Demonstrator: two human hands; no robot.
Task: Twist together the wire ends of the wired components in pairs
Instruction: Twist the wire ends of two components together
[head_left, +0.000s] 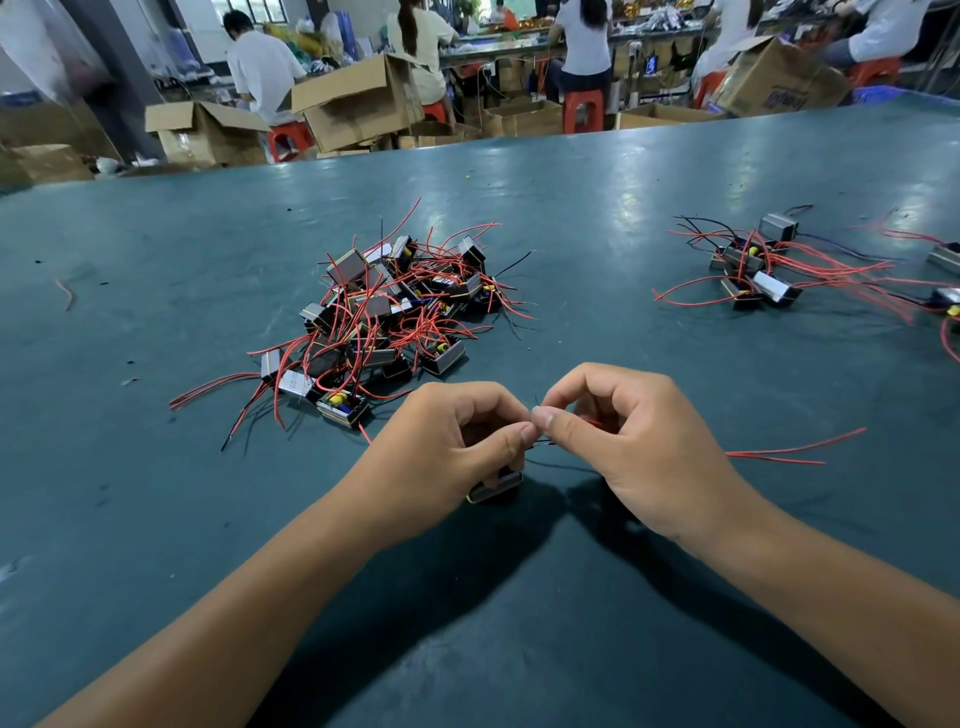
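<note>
Both hands meet low centre over green table (571, 182). Left hand (447, 441) curled, thumb and forefinger pinching thin black wire (558, 464), small component (496, 486) tucked under its fingers. Right hand (623, 436) pinches same wire ends fingertip to fingertip with left. Red wire pair (789, 453) trails right on table. Big tangled pile of components (384, 317) just beyond hands; smaller group (758, 270) far right

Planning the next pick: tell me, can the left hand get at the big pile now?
Probably not yet: the left hand is pinching wires with the right hand. Once freed, bare table lies between it and the pile.
</note>
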